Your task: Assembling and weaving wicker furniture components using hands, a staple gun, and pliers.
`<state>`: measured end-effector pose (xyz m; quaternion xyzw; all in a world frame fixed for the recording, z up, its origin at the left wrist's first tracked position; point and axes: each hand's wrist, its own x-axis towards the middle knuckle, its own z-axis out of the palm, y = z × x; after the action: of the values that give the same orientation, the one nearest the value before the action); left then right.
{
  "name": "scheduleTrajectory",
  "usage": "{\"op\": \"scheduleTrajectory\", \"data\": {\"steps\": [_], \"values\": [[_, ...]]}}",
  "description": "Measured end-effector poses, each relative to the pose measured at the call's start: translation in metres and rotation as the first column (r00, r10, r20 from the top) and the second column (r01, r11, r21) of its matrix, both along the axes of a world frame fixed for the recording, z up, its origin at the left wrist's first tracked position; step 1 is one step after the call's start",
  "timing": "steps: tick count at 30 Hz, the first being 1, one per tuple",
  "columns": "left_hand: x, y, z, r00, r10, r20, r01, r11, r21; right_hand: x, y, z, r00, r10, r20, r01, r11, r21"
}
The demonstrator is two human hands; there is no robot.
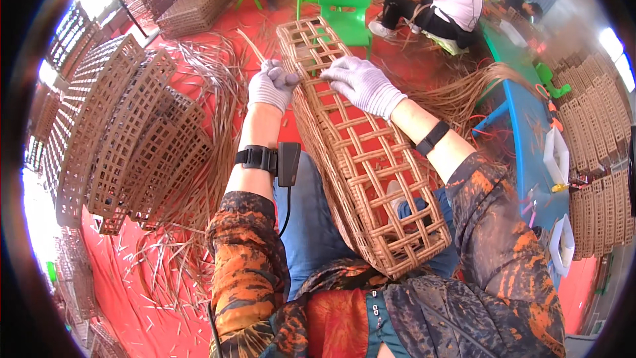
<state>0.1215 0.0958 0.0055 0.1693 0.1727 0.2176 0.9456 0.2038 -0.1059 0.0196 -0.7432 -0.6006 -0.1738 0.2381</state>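
Observation:
A long brown wicker basket (368,158) with an open lattice face rests lengthwise across my lap, its far end tilted away from me. My left hand (273,85), in a pale knitted glove, is closed at the basket's left edge. A thin light wicker strip (250,45) sticks up and away from its fingers. My right hand (363,83), gloved alike, lies over the far part of the lattice with its fingers bent together and the tips at the weave. Whatever those fingertips pinch is hidden.
Stacked woven panels (126,139) stand at the left. Loose strips (199,79) litter the red floor covering (126,278). Beyond the basket is a green chair (346,3); a crouching person (450,0) works at the far right. A blue table (527,152) runs along the right.

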Motion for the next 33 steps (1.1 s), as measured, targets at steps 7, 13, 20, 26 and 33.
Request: {"op": "scheduleTrajectory", "data": {"steps": [7,13,20,26,33], "values": [[0.018,0.024,-0.016,1.000,-0.021,0.006,0.022,0.992,-0.120,-0.004,0.005,0.001,0.996,-0.004,0.091,0.013,0.995,-0.098],[0.023,0.018,-0.037,0.992,-0.067,0.109,0.084,0.985,-0.153,-0.004,0.004,0.001,0.992,-0.001,0.124,0.007,0.999,-0.045],[0.016,0.019,-0.033,0.988,-0.097,0.124,0.112,0.986,-0.121,0.002,0.063,0.034,0.952,-0.283,-0.112,0.243,0.928,-0.282],[0.013,0.028,-0.041,0.975,-0.134,0.176,0.160,0.977,-0.144,-0.015,0.094,0.058,0.869,-0.467,-0.164,0.251,0.702,-0.666],[0.015,0.033,-0.052,0.967,-0.134,0.216,0.161,0.980,-0.114,0.000,0.098,0.049,0.850,-0.405,-0.338,0.131,0.783,-0.609]]}}
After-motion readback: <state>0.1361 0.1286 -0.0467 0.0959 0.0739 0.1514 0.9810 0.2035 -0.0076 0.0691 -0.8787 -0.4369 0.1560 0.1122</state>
